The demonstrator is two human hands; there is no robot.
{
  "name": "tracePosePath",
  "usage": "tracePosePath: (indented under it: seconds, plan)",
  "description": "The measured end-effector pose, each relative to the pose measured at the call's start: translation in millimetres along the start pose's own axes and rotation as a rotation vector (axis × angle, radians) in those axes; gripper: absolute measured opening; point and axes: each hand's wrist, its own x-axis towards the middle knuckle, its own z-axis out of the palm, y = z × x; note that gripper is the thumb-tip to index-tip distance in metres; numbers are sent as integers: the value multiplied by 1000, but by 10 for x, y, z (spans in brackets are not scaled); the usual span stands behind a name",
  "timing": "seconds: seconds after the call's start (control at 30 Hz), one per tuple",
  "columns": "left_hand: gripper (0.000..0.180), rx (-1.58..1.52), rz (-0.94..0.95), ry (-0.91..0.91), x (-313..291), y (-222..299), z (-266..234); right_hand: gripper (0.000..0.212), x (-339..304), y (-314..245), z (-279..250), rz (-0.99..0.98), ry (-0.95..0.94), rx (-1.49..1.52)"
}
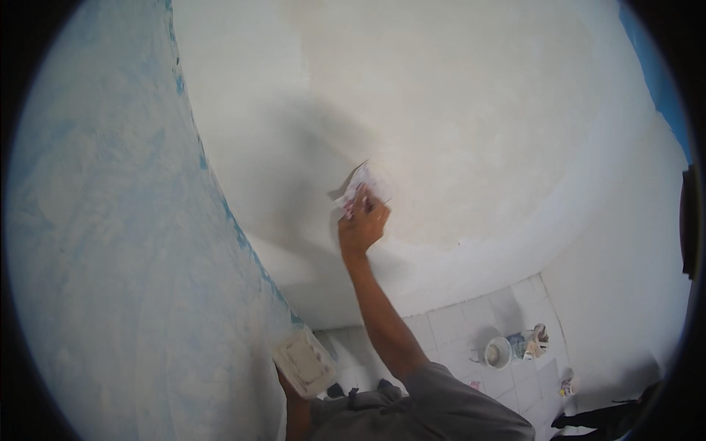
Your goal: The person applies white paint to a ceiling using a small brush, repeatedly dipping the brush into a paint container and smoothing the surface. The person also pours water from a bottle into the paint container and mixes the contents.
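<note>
My right hand (362, 224) is raised to the pale wall (471, 132), arm stretched out. Its fingers press a thin, flat, whitish putty spreader (365, 180) with pinkish marks against the wall surface. One edge of the spreader stands off the wall and casts a shadow. Low on the left, my left hand (288, 384) grips a shallow off-white rectangular tray (307, 361) from its side and underneath. Dried smears mark the tray's face. Most of the left fingers are hidden behind it.
A blue-streaked wall (132, 220) meets the pale wall in a corner at left. On the tiled floor (460, 323) at lower right stand a white bucket (498, 353) and a container with assorted items (535, 342). Someone's dark-clothed legs (607, 420) show at the lower right edge.
</note>
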Motion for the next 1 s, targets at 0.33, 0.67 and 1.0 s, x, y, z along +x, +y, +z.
tracePosePath:
  seconds: [0.33, 0.67, 1.0]
  plan:
    - [79, 24, 54, 19, -6, -18, 100, 43, 133, 618, -529, 25, 37, 234]
    - [75, -96, 7, -120, -6, 21, -349, 55, 445, 498, -403, -206, -21, 173]
    - [70, 99, 26, -24, -113, -18, 415, 36, -320, 408, -400, -137, -172, 353]
